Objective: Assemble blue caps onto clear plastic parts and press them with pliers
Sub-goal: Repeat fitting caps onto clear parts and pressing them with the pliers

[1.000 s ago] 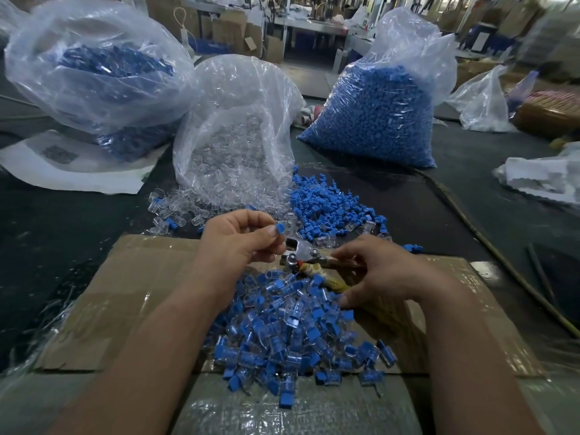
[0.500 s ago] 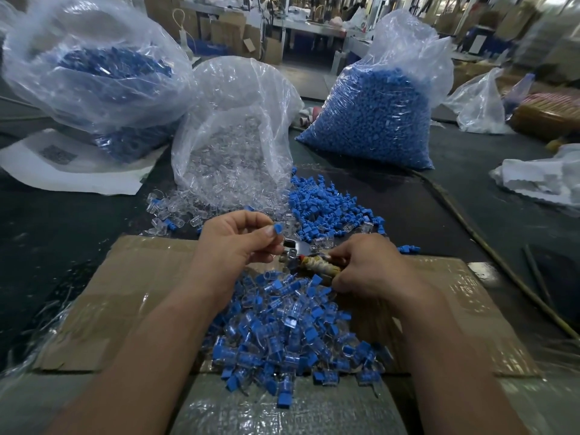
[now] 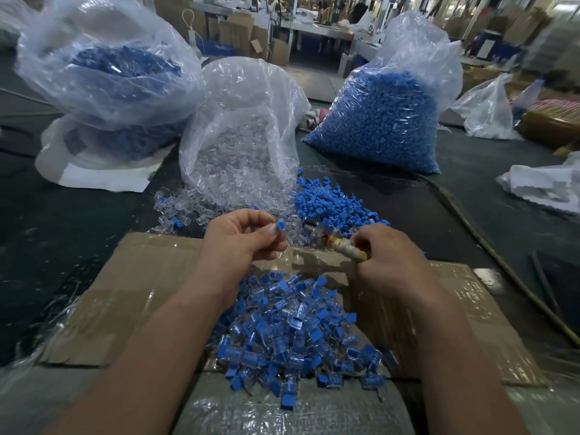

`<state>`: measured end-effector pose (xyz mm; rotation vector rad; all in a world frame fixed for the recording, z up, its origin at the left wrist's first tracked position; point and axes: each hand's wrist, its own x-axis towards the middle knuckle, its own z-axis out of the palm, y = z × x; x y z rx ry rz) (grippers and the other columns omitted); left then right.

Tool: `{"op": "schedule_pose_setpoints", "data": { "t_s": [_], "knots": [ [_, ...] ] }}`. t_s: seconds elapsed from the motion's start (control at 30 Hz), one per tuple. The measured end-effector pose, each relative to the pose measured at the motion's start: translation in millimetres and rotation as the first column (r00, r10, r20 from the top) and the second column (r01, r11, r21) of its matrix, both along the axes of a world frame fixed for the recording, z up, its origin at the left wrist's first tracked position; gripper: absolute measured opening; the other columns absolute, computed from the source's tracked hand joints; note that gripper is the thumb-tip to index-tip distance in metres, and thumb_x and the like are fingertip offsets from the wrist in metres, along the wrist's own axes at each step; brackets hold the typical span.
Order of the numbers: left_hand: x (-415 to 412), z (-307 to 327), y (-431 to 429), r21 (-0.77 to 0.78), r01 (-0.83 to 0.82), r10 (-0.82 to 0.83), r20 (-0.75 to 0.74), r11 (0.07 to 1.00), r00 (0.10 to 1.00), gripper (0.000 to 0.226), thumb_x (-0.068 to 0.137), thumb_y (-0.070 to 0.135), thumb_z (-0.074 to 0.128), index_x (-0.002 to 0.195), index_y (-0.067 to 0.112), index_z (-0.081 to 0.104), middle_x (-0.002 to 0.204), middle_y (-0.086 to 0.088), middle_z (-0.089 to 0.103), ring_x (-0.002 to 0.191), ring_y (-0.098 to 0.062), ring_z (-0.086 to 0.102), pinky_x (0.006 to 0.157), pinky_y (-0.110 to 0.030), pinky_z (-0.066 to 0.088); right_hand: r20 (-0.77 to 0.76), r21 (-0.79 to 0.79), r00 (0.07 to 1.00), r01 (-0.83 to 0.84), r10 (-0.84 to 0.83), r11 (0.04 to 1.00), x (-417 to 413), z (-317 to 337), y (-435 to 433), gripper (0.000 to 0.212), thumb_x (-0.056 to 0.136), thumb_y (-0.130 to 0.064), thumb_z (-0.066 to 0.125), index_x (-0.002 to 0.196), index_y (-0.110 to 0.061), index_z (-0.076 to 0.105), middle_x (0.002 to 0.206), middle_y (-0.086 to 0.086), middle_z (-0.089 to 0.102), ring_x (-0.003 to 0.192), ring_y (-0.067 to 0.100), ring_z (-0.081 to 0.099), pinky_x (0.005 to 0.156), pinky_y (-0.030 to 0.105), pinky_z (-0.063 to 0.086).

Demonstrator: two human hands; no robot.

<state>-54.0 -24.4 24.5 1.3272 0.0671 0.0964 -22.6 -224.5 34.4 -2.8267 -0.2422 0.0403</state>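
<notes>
Currently, the left hand (image 3: 241, 246) is raised above the far edge of the cardboard sheet (image 3: 125, 293). Its fingers (image 3: 251, 217) are curled, with thumb and forefinger pinching a blue cap (image 3: 280, 227). Whether a clear part sits under that cap cannot be told, as the hand covers it.

The right hand (image 3: 392, 262) is just to the right, at about the same height, with its fingers curled tightly round the handle of the pliers (image 3: 346, 250). The handle is wrapped in pale, yellowish tape. The head of the pliers points toward the left hand and is blurred, so the position of its jaws cannot be told. The cap and the pliers head are near each other but apart.

Below both hands, a pile of assembled pieces (image 3: 292, 334), clear bodies with blue caps fitted, lies on the cardboard sheet. Beyond the hands, loose blue caps (image 3: 329, 202) lie on the dark worktop (image 3: 47, 246), with loose clear parts (image 3: 182, 208) to their left.

Behind these stand three clear plastic bags:
- The centre bag (image 3: 241, 136) holds clear parts and opens toward the person.
- The right bag (image 3: 376, 120) is full of blue caps.
- The left bag (image 3: 106, 73) holds blue parts.
</notes>
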Motion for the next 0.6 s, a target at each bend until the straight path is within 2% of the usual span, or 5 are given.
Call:
{"op": "schedule_pose_setpoints", "data": {
  "t_s": [0.1,0.2,0.43,0.6],
  "knots": [
    [0.3,-1.2,-0.4,0.017,-0.025,0.024,0.017,1.000,1.000,0.014,0.082,-0.006,0.056,0.078,0.007,0.059,0.060,0.000,0.068,0.058,-0.012,0.066,0.052,-0.018,0.052,0.086,0.157,0.996,0.000,-0.013,0.988,-1.6,1.5,2.3,0.027,0.074,-0.011,0.061,0.080,-0.031,0.043,0.077,-0.013,0.046,0.068,0.004,0.042,0.053,0.024,0.028],
    [-0.5,-1.7,-1.9,0.067,-0.062,0.058,0.060,0.996,0.997,0.015,0.083,-0.005,0.056,0.078,0.009,0.060,0.061,0.002,0.068,0.060,-0.010,0.066,0.056,-0.018,0.054,0.151,0.276,0.988,-0.076,0.035,0.958,-4.8,1.1,11.8,0.031,0.073,-0.008,0.061,0.086,-0.029,0.042,0.078,-0.014,0.047,0.070,0.003,0.044,0.055,0.024,0.030],
    [-2.2,-1.7,-1.4,0.127,-0.157,0.137,0.148,0.979,0.979,0.019,0.083,-0.004,0.057,0.077,0.013,0.060,0.061,0.005,0.068,0.059,-0.005,0.064,0.055,-0.014,0.050,0.141,0.227,0.981,-0.162,0.132,0.960,-8.7,-5.5,26.1,0.037,0.072,-0.014,0.065,0.096,-0.028,0.041,0.087,-0.016,0.040,0.081,0.006,0.041,0.063,0.018,0.032],
    [-1.9,-2.3,-3.0,0.156,-0.165,0.138,0.169,0.974,0.976,0.022,0.082,-0.006,0.057,0.076,0.015,0.060,0.061,0.007,0.067,0.059,-0.004,0.064,0.056,-0.015,0.051,0.112,0.249,0.983,-0.170,0.146,0.953,-9.7,-5.4,26.1,0.035,0.073,-0.015,0.065,0.098,-0.027,0.042,0.088,-0.017,0.042,0.083,0.006,0.042,0.067,0.025,0.034]
  ]
}}
